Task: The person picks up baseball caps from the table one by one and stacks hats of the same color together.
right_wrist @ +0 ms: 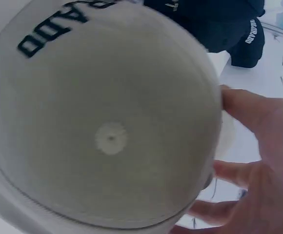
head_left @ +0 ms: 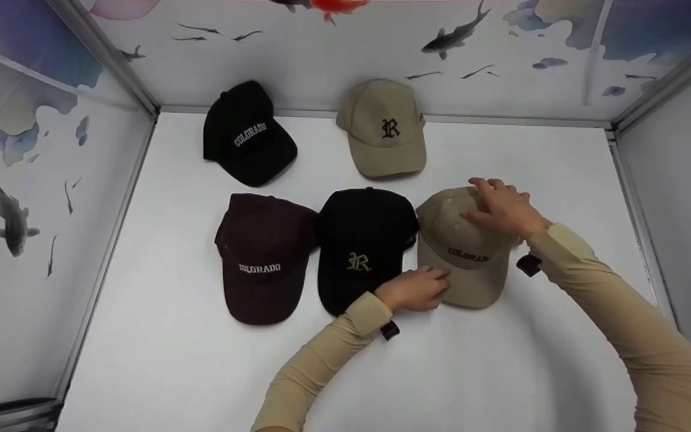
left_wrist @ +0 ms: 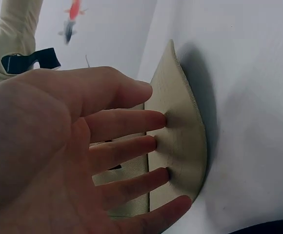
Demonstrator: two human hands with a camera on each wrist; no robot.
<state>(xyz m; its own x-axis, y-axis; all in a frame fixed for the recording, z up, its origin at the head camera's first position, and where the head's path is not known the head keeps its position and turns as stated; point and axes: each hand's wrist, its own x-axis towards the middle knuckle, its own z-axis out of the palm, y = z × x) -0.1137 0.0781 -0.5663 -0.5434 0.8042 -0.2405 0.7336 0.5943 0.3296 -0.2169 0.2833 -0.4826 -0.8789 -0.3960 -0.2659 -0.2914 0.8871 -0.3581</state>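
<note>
Beige COLORADO baseball cap (head_left: 456, 237): front row, right end, brim toward the person, on the white desk (head_left: 171, 360); just beside the black R-monogram cap (head_left: 366, 228), contact unclear. Right hand (head_left: 504, 207): thumb and fingers spread wide over the crown. Left hand (head_left: 415, 290): fingers extended and slightly parted, tips on the brim, no grip. Handling, as judged: steady the crown lightly so it keeps its dome; nudge the brim flat-fingered, avoiding creases; keep the left forearm off the black cap.
</note>
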